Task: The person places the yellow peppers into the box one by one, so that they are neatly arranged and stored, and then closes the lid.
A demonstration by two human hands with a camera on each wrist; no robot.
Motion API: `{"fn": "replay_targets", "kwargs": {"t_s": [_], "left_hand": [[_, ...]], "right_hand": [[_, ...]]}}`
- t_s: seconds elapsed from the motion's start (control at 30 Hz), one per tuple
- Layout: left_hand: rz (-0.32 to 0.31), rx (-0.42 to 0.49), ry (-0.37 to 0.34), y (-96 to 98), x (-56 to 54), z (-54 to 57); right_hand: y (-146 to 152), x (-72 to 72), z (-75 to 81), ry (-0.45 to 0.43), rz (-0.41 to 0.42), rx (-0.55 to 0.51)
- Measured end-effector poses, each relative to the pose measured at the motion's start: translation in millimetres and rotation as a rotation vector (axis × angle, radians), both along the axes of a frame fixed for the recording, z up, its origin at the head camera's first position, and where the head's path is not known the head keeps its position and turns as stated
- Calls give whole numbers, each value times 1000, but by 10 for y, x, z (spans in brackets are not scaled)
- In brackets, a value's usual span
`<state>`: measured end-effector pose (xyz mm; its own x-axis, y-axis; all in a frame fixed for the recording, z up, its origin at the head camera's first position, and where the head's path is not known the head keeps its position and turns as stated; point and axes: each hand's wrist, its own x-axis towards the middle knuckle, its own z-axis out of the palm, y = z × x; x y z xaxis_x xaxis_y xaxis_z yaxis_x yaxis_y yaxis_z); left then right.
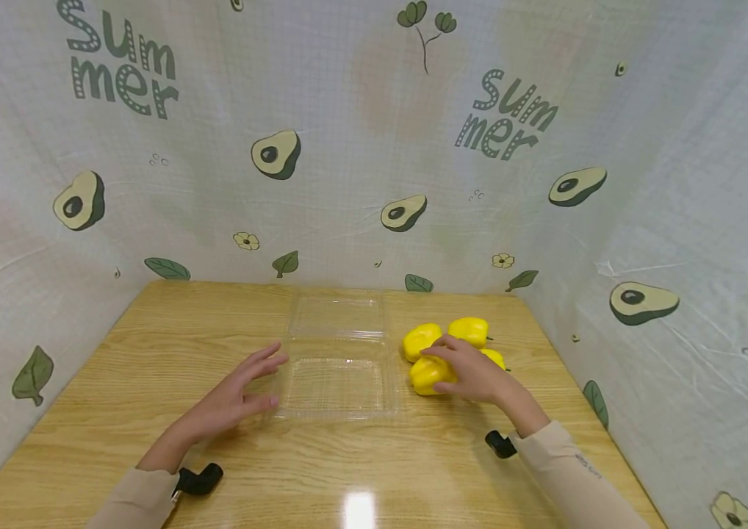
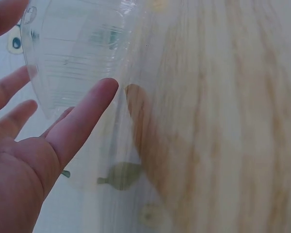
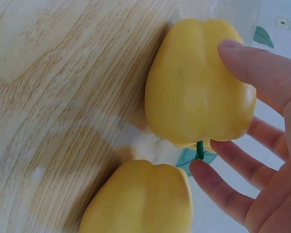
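My right hand (image 1: 473, 371) reaches round the front yellow bell pepper (image 1: 428, 376), its thumb (image 3: 252, 63) across one side and its fingers curving round the other. In the right wrist view this bell pepper (image 3: 196, 82) shows its green stem toward my fingers, with a second bell pepper (image 3: 140, 199) close by. At the left side of a clear plastic clamshell box (image 1: 337, 386), my left hand (image 1: 235, 397) spreads its fingers and holds nothing. Its fingertips come right at the box's edge, and in the left wrist view the clear plastic (image 2: 77, 63) rises beyond my thumb (image 2: 87, 111).
More yellow bell peppers lie behind the held one: one at back left (image 1: 422, 340), one at back right (image 1: 469, 330), one partly hidden by my hand (image 1: 494, 358). The box's lid (image 1: 337, 316) lies folded back on the wooden table (image 1: 215, 323). A printed curtain (image 1: 347, 147) surrounds the table.
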<state>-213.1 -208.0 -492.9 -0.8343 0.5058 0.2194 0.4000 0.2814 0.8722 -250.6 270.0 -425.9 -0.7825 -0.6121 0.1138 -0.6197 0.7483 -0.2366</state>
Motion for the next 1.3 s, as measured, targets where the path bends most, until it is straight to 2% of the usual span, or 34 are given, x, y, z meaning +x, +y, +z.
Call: {"fn": "replay_targets", "kwargs": {"t_s": [0.23, 0.47, 0.77, 1.03, 1.3], "left_hand": [[-28, 21, -37, -25, 5, -28], [-28, 35, -93, -28, 15, -28], [-34, 32, -100, -35, 2, -29], [-19, 20, -115, -45, -9, -33], [-21, 47, -99, -58, -6, -58]], "right_hand": [[2, -9, -21, -1, -5, 14], [3, -20, -28, 2, -8, 27], [13, -26, -25, 26, 7, 47], [26, -48, -33, 4, 0, 46], [52, -62, -50, -26, -19, 23]]}}
